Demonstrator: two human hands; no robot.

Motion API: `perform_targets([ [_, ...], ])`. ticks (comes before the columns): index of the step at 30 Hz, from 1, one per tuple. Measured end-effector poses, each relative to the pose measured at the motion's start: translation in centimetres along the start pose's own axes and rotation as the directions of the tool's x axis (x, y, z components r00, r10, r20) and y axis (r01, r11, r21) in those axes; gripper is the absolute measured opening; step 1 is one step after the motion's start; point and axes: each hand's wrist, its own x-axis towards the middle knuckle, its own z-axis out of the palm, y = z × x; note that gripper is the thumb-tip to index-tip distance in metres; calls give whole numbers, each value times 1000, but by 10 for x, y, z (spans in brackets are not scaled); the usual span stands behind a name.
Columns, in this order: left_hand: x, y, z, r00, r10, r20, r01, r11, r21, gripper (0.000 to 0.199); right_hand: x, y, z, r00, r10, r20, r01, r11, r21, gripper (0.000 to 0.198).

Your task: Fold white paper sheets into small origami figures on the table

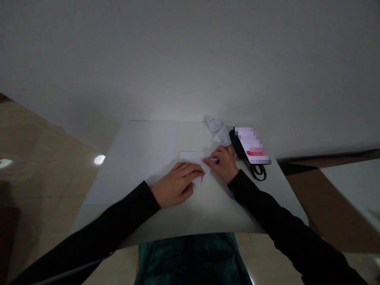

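A folded piece of white paper (190, 156) lies on the white table, partly covered by both hands. My left hand (177, 183) holds it down, fingers close together and tips pressed on its middle; the thumb curls in at the near side. At the paper's right end, my right hand (223, 163) pinches a folded edge between thumb and fingers. The fingertips of the two hands are close together but apart. How the paper is folded under them is partly hidden. Just beyond my right hand lie two small folded papers (222, 136).
A large white sheet (133, 154) covers the table's left side. To the right, a phone (253, 146) with a lit screen rests on a black case with a cord loop (259, 173). The table (208, 217) stands against a wall (178, 59). A cardboard box (329, 209) is at right.
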Motion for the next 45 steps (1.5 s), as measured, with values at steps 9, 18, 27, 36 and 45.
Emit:
perform_targets([
  [9,3,-4,1,995,97,9,-98,994,45,40,-1,-1,0,1000,-16,-11,16,1000,-24,26],
  [18,3,-9,1,996,86,8,-85,994,-67,37,0,0,-1,1000,-8,14,8,1000,-4,23],
  [27,3,-10,3,993,110,-31,-111,993,-47,37,1,1,0,1000,-6,12,6,1000,14,24],
  [36,6,-8,-2,996,85,13,-85,996,-22,35,1,-1,-1,1000,-7,12,7,1000,0,26],
  [45,9,-10,-4,989,129,73,-135,987,89,39,-20,-8,-9,962,-212,-172,197,975,-100,19],
])
